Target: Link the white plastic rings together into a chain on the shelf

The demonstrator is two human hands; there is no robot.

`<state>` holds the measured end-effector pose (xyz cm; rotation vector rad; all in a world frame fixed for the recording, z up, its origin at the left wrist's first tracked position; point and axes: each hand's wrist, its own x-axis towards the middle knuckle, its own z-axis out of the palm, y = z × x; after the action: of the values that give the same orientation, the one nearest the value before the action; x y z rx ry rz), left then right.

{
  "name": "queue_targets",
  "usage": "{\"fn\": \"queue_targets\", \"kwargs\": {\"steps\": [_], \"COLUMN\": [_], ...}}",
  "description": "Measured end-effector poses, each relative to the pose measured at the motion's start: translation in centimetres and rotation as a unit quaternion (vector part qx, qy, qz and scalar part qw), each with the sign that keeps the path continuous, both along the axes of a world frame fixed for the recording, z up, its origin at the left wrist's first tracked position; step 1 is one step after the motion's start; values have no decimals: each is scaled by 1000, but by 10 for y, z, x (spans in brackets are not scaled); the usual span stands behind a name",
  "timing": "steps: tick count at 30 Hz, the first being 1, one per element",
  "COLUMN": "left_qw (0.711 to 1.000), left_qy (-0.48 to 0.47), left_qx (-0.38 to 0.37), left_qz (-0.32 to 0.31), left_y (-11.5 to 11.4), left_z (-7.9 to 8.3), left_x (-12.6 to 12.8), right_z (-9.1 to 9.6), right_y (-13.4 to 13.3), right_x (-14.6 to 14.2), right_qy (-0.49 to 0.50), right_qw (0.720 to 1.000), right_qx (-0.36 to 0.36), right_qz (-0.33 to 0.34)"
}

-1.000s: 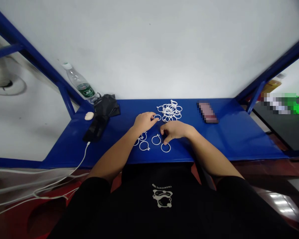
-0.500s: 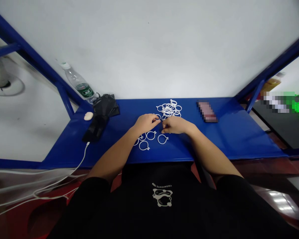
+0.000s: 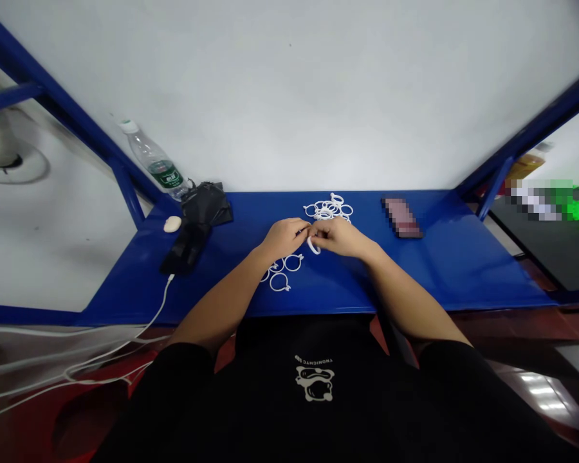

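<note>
A thin white plastic ring [image 3: 313, 245] with its lower part showing is pinched in my right hand [image 3: 340, 236], tilted up off the table. My left hand [image 3: 284, 238] is closed, its fingertips meeting those of the right hand. Whatever sits between its fingers is hidden. Just behind my hands lies a pile of similar white rings [image 3: 327, 210], partly covered by the right hand. Several more rings with small forked tabs, one of them a loose ring [image 3: 279, 282], lie flat in front of my left forearm.
The blue table [image 3: 415, 276] meets a white wall at the back. On its left are a clear bottle [image 3: 161, 170], a black folded item [image 3: 205, 206], a small white case [image 3: 172, 224] and a white cable [image 3: 161, 305]. A phone [image 3: 402, 217] lies on the right.
The single ring that lay on the table below my right hand has been picked up and is in that hand. My right hand has moved slightly left, against the left fingertips.
</note>
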<state>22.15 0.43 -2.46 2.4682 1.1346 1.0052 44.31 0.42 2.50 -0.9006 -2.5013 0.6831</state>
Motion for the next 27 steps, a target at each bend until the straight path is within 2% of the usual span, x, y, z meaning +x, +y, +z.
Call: {"fn": "queue_targets", "kwargs": {"steps": [4,8,11,15,21,24,27], "left_qw": [995,988,984,980,972,974,976], "left_qy": [-93,-155,-168,-179,-201,-179,-146], "left_qx": [18,26,48,80,120,127,146], "left_qz": [3,6,20,39,23,45,61], "left_y": [-1,-3,-6,-7,-3,-4,-7], "left_z": [7,10,12,11,9,11,15], "left_x": [-1,-1,3,6,4,3,3], "right_z": [0,-7,-13,-18,-17,-19,-23], "right_y": [0,4,8,13,12,8,5], "right_x": [1,0,0,1,2,-2,-7], "right_qy": [97,127,129,134,140,176,235], "right_qw": [992,976,969,966,965,967,964], "right_qx": [80,171,208,220,219,179,97], "right_qz": [-24,-34,-35,-29,-24,-42,-81]}}
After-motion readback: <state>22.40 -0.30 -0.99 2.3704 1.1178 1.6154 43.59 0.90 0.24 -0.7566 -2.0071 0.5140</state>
